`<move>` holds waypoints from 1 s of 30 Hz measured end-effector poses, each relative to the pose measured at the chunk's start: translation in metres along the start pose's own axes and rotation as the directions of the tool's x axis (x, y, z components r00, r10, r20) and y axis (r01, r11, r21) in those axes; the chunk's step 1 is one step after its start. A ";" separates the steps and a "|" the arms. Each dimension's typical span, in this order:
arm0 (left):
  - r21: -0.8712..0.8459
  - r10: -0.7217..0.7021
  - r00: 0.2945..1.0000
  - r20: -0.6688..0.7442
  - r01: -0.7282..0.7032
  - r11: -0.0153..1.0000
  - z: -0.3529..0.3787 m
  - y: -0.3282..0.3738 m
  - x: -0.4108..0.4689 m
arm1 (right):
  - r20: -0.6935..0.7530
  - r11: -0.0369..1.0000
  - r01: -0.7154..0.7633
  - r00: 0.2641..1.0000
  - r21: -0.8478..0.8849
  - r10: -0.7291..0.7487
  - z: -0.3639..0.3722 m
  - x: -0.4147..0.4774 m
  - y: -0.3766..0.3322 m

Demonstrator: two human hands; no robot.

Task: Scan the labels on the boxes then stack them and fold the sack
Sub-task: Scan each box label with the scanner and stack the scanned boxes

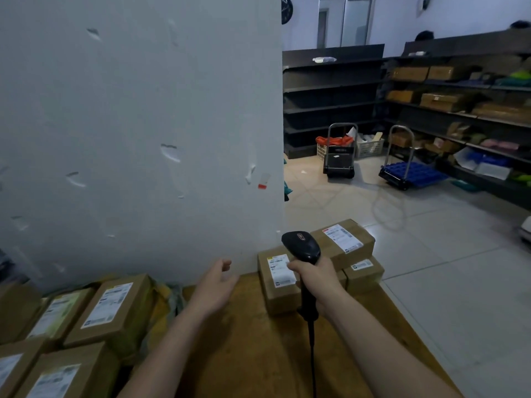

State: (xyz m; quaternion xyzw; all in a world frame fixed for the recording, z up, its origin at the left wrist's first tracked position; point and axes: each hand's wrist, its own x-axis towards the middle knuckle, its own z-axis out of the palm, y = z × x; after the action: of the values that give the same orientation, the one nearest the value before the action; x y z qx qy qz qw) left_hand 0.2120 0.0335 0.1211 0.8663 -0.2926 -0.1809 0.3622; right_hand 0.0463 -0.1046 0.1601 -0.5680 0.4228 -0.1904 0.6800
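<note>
The right hand [313, 278] is clamped around the grip of a black scanner [301, 245]. Its head points up and away, toward the far right corner of the brown worktop [244, 346]. The scanner's dark cable [311, 354] hangs down from the grip past the wrist.

Three cardboard boxes sit together at that far right corner. A labelled box [275, 294] stands just behind the scanner, with its white label facing up. A top box [343, 239], also label up, lies on a lower box [363, 275] to its right.

The left hand [215, 285] is held out over the middle of the worktop with its fingers apart and relaxed. It holds nothing and is close to the pale wall [143, 110].

At the near left, a group of unstacked boxes [115, 308] lies label up. A crumpled yellow-green sack [163, 305] is bunched just beside them, against the wall.

Far across the tiled floor [431, 254] stand dark shelves [330, 90] with parcels. Two platform trolleys [339, 165] are parked in front of them.
</note>
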 end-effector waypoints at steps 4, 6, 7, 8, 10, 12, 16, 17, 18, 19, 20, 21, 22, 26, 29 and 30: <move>-0.009 -0.008 1.000 0.026 0.008 1.000 -0.004 -0.005 0.007 | -0.024 1.000 -0.027 0.999 0.002 0.027 0.006 0.011 0.000; -0.013 -0.003 0.999 0.037 0.003 1.000 -0.006 -0.006 0.011 | -0.036 1.000 -0.031 0.999 0.000 0.031 0.008 0.016 0.000; -0.018 -0.002 0.999 0.039 0.003 1.000 -0.007 -0.007 0.013 | -0.042 0.999 -0.035 0.999 0.002 0.035 0.009 0.018 0.000; -0.021 -0.001 0.999 0.043 0.002 1.000 -0.007 -0.008 0.014 | -0.050 0.999 -0.034 0.998 0.007 0.034 0.009 0.021 0.001; -0.030 0.006 0.999 0.047 -0.005 1.000 -0.006 -0.010 0.018 | -0.060 0.999 -0.031 0.998 0.009 0.031 0.010 0.025 0.002; -0.042 0.024 0.999 0.048 -0.022 0.999 -0.004 -0.013 0.022 | -0.067 0.999 -0.031 0.997 0.016 0.032 0.009 0.027 0.003; -0.042 0.053 0.998 0.040 -0.051 0.998 0.005 -0.018 0.031 | -0.097 1.000 -0.010 0.995 0.030 0.012 0.000 0.029 0.007; -0.039 0.051 0.998 0.047 -0.049 0.998 0.008 -0.017 0.032 | -0.105 0.999 -0.003 0.994 0.032 0.007 -0.003 0.030 0.007; -0.033 0.051 0.997 0.052 -0.050 0.998 0.012 -0.017 0.032 | -0.118 0.999 0.002 0.993 0.032 0.002 -0.008 0.032 0.008; -0.023 0.049 0.997 0.060 -0.048 0.999 0.015 -0.015 0.033 | -0.130 1.000 0.006 0.991 0.031 -0.002 -0.012 0.034 0.008; -0.014 0.048 0.997 0.063 -0.047 0.999 0.018 -0.012 0.034 | -0.132 0.999 0.015 0.991 0.033 -0.010 -0.018 0.036 0.007; -0.012 0.041 0.997 0.066 -0.040 0.999 0.020 -0.008 0.035 | -0.129 0.999 0.020 0.991 0.034 -0.015 -0.024 0.039 0.006; -0.009 0.037 0.997 0.066 -0.036 0.999 0.024 -0.003 0.036 | -0.124 0.999 0.017 0.992 0.036 -0.012 -0.032 0.043 0.005; -0.024 0.001 0.997 0.078 0.001 1.000 0.048 0.028 0.043 | -0.109 1.000 0.007 0.994 0.028 -0.004 -0.071 0.060 0.008; -0.016 -0.019 0.998 0.067 0.021 1.000 0.074 0.056 0.053 | -0.087 1.000 0.009 0.996 0.013 -0.008 -0.108 0.076 -0.001; -0.001 -0.030 0.998 0.057 0.030 1.000 0.083 0.064 0.057 | -0.085 1.000 0.023 0.996 0.006 -0.023 -0.122 0.083 -0.005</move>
State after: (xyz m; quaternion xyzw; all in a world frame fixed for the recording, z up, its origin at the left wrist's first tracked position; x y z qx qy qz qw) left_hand 0.1877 -0.0828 0.1063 0.8648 -0.2894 -0.2111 0.3518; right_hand -0.0022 -0.2419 0.1350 -0.5618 0.4440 -0.2236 0.6612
